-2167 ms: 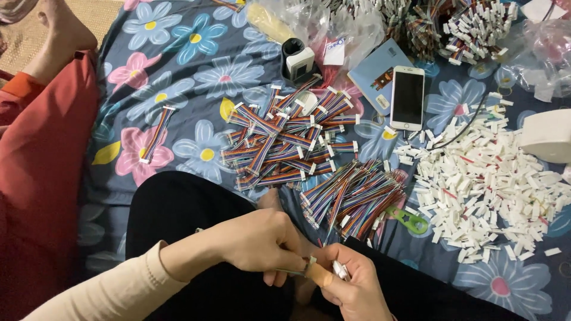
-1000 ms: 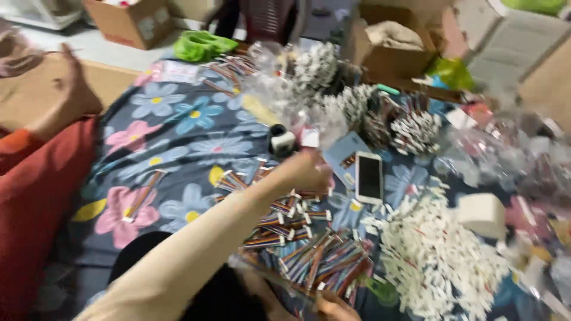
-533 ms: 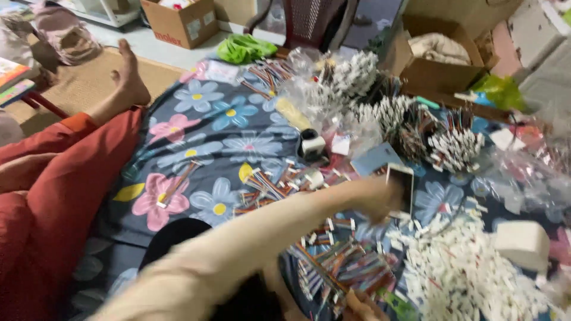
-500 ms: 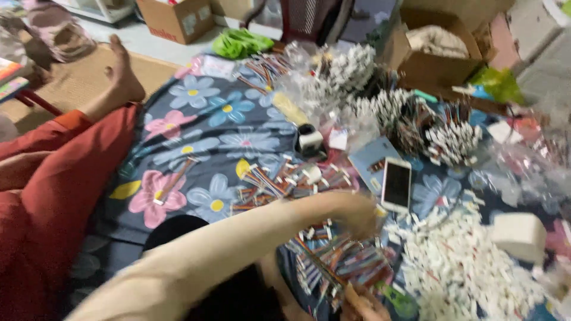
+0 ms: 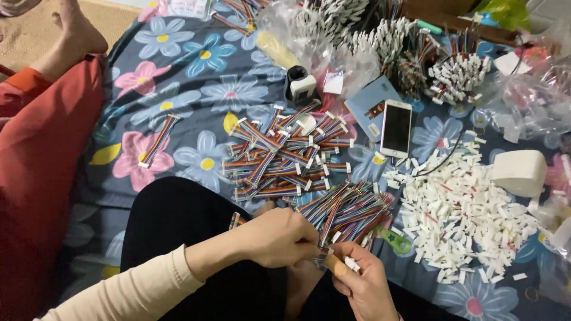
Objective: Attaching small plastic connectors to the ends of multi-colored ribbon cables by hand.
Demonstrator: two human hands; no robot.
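My left hand and my right hand meet over my black-clad lap, both pinching a small multicoloured ribbon wire with a white plug between the fingertips. Just beyond the hands lies a loose bundle of coloured wires. Farther out is a pile of finished ribbon cables with white connectors. A heap of small white plastic connectors spreads to the right.
A floral blue blanket covers the floor. On it lie a white phone, a blue card, a black-and-white tape roll, a white box and bagged cable bundles. Another person's red-clad leg lies at left.
My left hand reached out over the cable pile toward the phone, then came back to my lap. Both hands now pinch a wire again, and the camera has tilted back down.
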